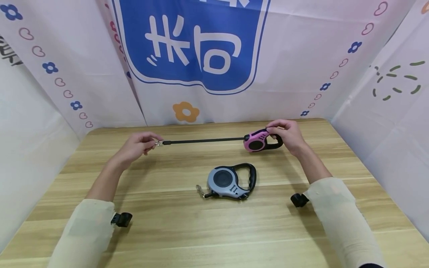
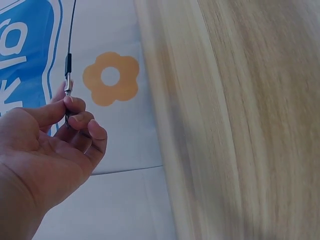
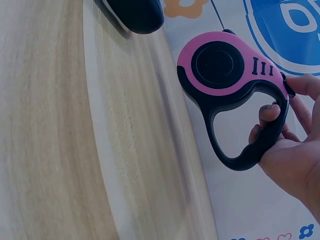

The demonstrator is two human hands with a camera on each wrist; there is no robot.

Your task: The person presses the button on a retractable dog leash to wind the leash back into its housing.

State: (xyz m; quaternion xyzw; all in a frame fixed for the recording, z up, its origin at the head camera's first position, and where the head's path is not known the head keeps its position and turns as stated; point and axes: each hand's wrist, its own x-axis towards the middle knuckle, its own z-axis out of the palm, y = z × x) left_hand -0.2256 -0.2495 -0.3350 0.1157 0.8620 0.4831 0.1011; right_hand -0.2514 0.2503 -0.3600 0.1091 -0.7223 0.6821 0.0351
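My right hand (image 1: 289, 135) grips the black handle of a pink and black retractable dog leash (image 1: 255, 141). In the right wrist view fingers curl through the handle loop, and the thumb or a finger lies at the small button on top of the leash (image 3: 225, 65). A thin black strap (image 1: 204, 140) runs straight and taut leftward out of the case. At its far end my left hand (image 1: 138, 144) pinches the metal clip (image 1: 159, 143) between thumb and fingertips. Part of the clip is hidden by the fingers in the left wrist view.
A grey and black retractable leash (image 1: 228, 184) lies on the wooden table (image 1: 174, 230) between the forearms, its clip pointing left. White printed cloth (image 1: 285, 85) hangs behind the table and at both sides. Small black cameras (image 1: 122, 219) sit on the sleeves.
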